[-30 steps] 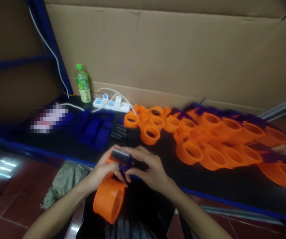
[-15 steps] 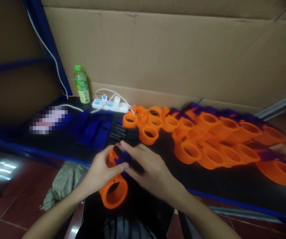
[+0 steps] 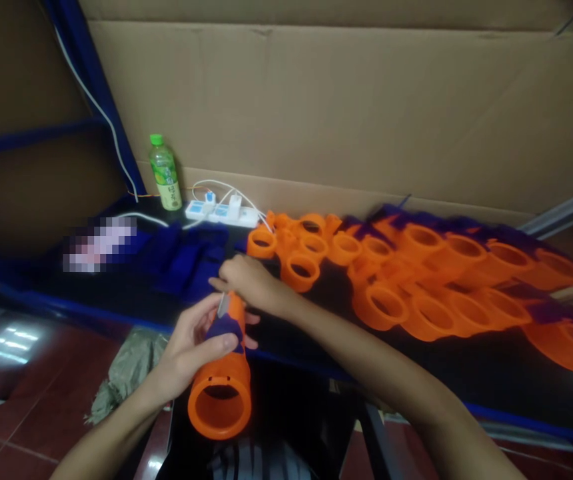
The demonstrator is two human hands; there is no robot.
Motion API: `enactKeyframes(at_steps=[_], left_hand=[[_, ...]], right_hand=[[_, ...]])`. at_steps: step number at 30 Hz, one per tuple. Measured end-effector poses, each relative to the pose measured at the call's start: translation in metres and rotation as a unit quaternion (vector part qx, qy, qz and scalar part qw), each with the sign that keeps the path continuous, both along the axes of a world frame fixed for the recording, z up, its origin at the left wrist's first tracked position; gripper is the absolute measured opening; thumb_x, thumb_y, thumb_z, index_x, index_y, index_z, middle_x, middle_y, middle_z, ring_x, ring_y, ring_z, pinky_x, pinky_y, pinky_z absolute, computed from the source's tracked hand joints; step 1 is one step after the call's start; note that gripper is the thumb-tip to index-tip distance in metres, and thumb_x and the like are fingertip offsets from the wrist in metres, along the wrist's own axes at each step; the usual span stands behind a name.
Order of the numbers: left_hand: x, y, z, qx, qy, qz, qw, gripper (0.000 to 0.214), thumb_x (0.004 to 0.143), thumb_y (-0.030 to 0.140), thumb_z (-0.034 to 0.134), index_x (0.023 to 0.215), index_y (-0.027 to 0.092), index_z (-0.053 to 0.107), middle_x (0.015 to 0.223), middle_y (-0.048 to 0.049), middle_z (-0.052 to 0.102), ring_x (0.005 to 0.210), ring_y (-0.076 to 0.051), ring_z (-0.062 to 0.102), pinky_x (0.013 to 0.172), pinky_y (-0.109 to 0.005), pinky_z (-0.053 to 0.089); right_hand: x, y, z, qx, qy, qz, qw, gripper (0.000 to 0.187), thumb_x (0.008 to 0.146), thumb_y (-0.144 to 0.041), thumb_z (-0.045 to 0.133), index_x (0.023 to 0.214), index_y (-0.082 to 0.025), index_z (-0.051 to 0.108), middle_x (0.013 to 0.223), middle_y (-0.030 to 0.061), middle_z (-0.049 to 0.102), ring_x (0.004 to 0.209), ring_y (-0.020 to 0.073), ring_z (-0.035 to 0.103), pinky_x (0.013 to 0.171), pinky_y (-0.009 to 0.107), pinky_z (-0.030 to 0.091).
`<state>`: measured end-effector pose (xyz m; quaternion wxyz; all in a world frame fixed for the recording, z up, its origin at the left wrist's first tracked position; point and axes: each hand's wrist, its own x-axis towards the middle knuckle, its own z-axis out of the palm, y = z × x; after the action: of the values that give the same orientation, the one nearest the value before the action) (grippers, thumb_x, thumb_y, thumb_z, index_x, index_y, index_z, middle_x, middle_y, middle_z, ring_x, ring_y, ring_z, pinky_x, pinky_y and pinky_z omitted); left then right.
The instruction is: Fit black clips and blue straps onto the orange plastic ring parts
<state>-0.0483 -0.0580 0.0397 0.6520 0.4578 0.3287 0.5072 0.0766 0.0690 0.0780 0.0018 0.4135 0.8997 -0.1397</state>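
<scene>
Left hand (image 3: 185,357) curled, right hand (image 3: 247,283) — palm down

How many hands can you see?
2: the left hand grips an orange part; the right hand is just beyond, near some blue pieces. I see no others.

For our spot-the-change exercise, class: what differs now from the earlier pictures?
The right hand has let go of the orange-and-blue part and moved forward over the table, covering the spot where black rods showed; whether it holds any is hidden. The left hand alone grips the part, now turned with its round opening toward the camera. The bottle, power strip and orange pieces stayed put.
</scene>
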Motion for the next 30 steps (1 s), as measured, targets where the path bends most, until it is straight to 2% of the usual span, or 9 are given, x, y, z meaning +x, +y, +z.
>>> enactKeyframes(at_steps=[4,8,12,20,26,30], left_hand=[[-0.007,0.002,-0.001,-0.021,-0.039,0.009,0.999,0.043,0.081,0.029,0.073,0.121,0.014,0.066,0.113,-0.0184,0.074,0.084,-0.035,0.075,0.072,-0.042,0.06],[-0.012,0.007,-0.007,-0.057,-0.102,-0.011,0.993,0.046,0.082,0.032,0.07,0.122,0.012,0.065,0.109,-0.0204,0.075,0.082,-0.037,0.076,0.068,-0.046,0.061],[-0.014,0.01,-0.011,-0.061,-0.115,-0.015,0.991,0.048,0.084,0.033,0.067,0.127,0.012,0.062,0.113,-0.0219,0.073,0.085,-0.038,0.076,0.069,-0.048,0.062],[-0.007,0.011,-0.008,-0.063,-0.092,0.016,0.994,0.045,0.089,0.042,0.061,0.121,0.01,0.064,0.104,-0.0205,0.075,0.074,-0.031,0.075,0.06,-0.038,0.06],[-0.008,0.01,-0.012,-0.074,-0.107,0.002,0.991,0.048,0.088,0.046,0.061,0.123,0.012,0.063,0.104,-0.0188,0.075,0.073,-0.031,0.075,0.063,-0.04,0.06],[-0.009,0.011,-0.015,-0.077,-0.141,-0.002,0.987,0.049,0.087,0.048,0.062,0.121,0.013,0.063,0.105,-0.0178,0.075,0.073,-0.03,0.075,0.065,-0.041,0.061]], right_hand=[[-0.019,-0.002,-0.009,-0.02,-0.048,0.012,0.999,0.041,0.102,-0.04,0.047,0.096,-0.011,0.075,0.088,0.0162,0.075,0.085,0.0242,0.073,0.07,0.027,0.049],[-0.022,0.001,-0.01,-0.027,-0.059,-0.002,0.998,0.034,0.099,-0.034,0.051,0.102,-0.01,0.075,0.09,0.0176,0.076,0.084,0.0251,0.074,0.07,0.028,0.051],[-0.026,0.007,-0.011,-0.028,-0.065,-0.01,0.997,0.027,0.095,-0.026,0.056,0.105,-0.009,0.075,0.096,0.0185,0.076,0.087,0.0254,0.075,0.073,0.028,0.052],[-0.037,0.016,-0.013,-0.011,-0.071,-0.044,0.996,0.033,0.091,-0.033,0.064,0.109,-0.008,0.073,0.101,0.0228,0.074,0.097,0.0321,0.074,0.08,0.037,0.056],[-0.032,0.012,-0.004,0.011,-0.056,-0.079,0.995,0.026,0.086,-0.022,0.066,0.109,-0.01,0.074,0.099,0.0191,0.075,0.099,0.0297,0.073,0.079,0.033,0.056],[-0.02,0.01,0.011,0.054,-0.031,-0.112,0.992,0.028,0.092,-0.017,0.054,0.11,-0.008,0.072,0.102,0.0211,0.074,0.102,0.0297,0.071,0.082,0.033,0.053]])
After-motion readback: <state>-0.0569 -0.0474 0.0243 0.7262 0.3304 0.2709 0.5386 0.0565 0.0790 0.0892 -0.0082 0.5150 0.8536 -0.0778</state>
